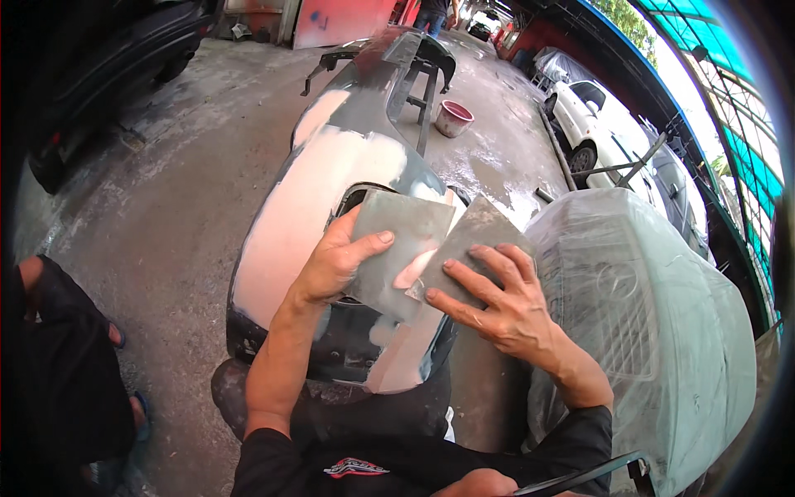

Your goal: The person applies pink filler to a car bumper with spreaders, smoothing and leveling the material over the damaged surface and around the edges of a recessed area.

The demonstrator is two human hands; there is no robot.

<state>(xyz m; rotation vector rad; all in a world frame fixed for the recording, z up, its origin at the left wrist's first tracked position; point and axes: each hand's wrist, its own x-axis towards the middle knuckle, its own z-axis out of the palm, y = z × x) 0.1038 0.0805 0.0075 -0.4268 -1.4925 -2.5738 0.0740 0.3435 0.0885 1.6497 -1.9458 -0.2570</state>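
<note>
My left hand (339,261) grips a flat grey plate (393,224) by its left side, thumb lying on its face. My right hand (497,298) holds a second grey plate (489,228), a spreader, with its fingers across the top face. A smear of pink paste (414,267) sits where the two plates meet. Beneath them is a long dark car bumper (406,174) with broad patches of pale pink filler (281,232), partly hidden by my hands and the plates.
A red bucket (455,116) is beside the bumper. A plastic-covered car part (696,331) stands right, a white car (604,132) behind it. A dark car (124,74) is at upper left. Another person's legs (58,348) are at left; a person (431,16) is at the back.
</note>
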